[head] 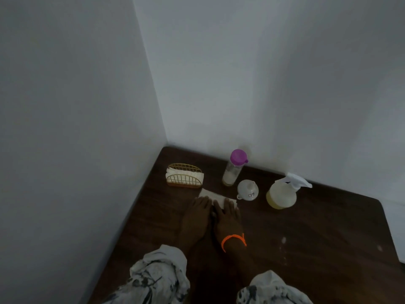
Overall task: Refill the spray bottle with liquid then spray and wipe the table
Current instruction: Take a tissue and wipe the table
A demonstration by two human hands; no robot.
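On the dark wooden table point(317, 233) lies a pale folded tissue point(210, 195). My left hand point(196, 213) and my right hand point(226, 216), with an orange band at its wrist, lie side by side with flat fingers pressing on the tissue's near part. A spray bottle point(281, 195) with a white trigger head and yellowish liquid stands to the right. Left of it lies a white funnel point(247, 189). A clear bottle with a purple cap point(233, 167) stands behind the funnel near the wall, holding a little pale liquid.
A gold wire napkin holder point(184, 178) with white napkins stands at the back left. White walls point(87, 106) meet in a corner behind the table. A few pale spots point(283, 240) mark the tabletop at the right.
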